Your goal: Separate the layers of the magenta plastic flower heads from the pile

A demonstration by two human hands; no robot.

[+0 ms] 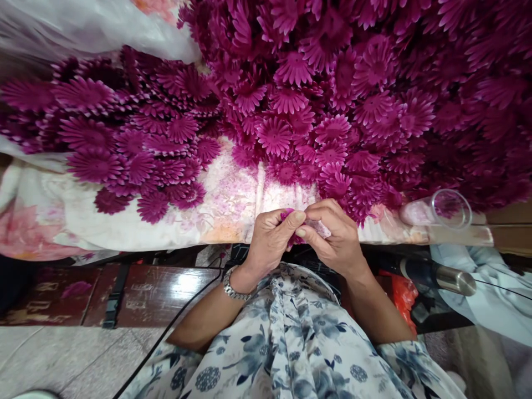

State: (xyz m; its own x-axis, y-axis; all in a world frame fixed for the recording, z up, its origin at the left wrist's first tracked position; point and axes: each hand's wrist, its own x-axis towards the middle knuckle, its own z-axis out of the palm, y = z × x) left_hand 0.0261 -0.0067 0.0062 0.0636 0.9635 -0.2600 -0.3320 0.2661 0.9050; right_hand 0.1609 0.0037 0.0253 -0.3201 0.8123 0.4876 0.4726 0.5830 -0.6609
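Close together at the table's front edge, my two hands meet with fingertips almost touching. My left hand (pixel 270 238) is closed around a magenta artificial flower (pixel 286 214); only bits of its petals show between thumb and fingers. My right hand (pixel 338 235) is closed in a pinch beside the flower. Under its fingers shows a small pale pink, whitish piece (pixel 320 228), whose kind I cannot make out. Just beyond the hands lies a big heap of magenta artificial flowers (pixel 274 136) with pale petal tips.
A second pile of magenta flowers (pixel 95 133) lies at left under clear plastic sheeting (pixel 95 27). On the floral tablecloth (pixel 224 221), a clear plastic cup (pixel 451 209) lies on its side at right. Below are a steel-ended flask (pixel 455 279) and a brown bench (pixel 162 288).
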